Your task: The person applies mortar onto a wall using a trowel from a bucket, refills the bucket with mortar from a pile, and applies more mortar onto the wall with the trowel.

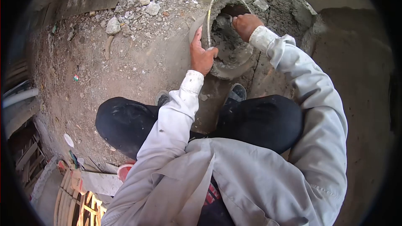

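A tilted bucket (196,26), coated in dried cement, stands on the ground in front of my feet with its mouth toward me. Wet grey mortar (224,39) lines its inside. Its thin bail handle (209,23) has a green grip and arches along the left side of the mouth. My left hand (202,56) is closed on the bucket's left rim, thumb toward the mouth and fingers along the outer wall. At the right of the opening my right hand (247,26) makes a fist. A greyish piece shows by its fingers, but its kind is unclear.
Loose stones (113,26) and gravel cover the ground beyond and to the left. Wet mortar (289,10) lies heaped behind the bucket. A raised cement edge (343,2) runs along the right. A red container (124,171) and wooden poles (63,199) are at lower left.
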Tool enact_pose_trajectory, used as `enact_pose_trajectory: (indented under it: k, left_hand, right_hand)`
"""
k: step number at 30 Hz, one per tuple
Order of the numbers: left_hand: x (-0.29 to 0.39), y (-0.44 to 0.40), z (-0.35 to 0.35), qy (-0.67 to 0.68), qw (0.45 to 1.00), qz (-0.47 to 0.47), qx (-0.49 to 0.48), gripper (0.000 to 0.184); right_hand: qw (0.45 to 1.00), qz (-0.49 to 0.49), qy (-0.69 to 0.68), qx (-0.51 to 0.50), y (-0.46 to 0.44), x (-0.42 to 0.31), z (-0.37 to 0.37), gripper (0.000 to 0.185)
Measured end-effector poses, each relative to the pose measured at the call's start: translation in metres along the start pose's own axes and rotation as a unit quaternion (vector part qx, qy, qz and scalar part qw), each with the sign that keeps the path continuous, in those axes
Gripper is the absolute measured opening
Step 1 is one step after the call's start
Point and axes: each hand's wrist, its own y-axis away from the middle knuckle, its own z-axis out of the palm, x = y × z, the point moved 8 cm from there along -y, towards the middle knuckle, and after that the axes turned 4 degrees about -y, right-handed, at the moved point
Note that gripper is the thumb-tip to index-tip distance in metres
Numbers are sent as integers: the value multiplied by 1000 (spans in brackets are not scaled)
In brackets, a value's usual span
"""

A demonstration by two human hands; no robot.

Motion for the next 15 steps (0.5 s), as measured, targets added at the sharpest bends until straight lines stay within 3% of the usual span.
enact_pose_trajectory:
  k: [1,3,8,10,12,14,15]
  left_hand:
    - [8,3,0,66,997,-46,-8,87]
    - [-5,5,-20,16,999,-32,4,88]
    - [-21,-4,-26,10,998,-52,15,81]
    - [-20,-4,-21,19,998,-60,10,82]
    - [-25,-4,-18,-5,1000,-22,3,85]
    - [-27,-1,-13,-14,1000,-8,-12,87]
    - [-16,-1,-9,2,1000,1,-14,87]
  right_hand:
    - [1000,-17,9,-5,-3,-21,-4,17]
    - [999,-45,3,-25,27,-56,-3,19]
    - [995,-85,-13,-41,91,-30,-55,22]
    - [996,-21,-27,-83,100,10,-85,25]
    - [977,64,90,-180,84,53,-96,22]
    - [988,109,82,-66,59,77,-109,19]
    - [988,73,119,-72,58,48,-121,17]
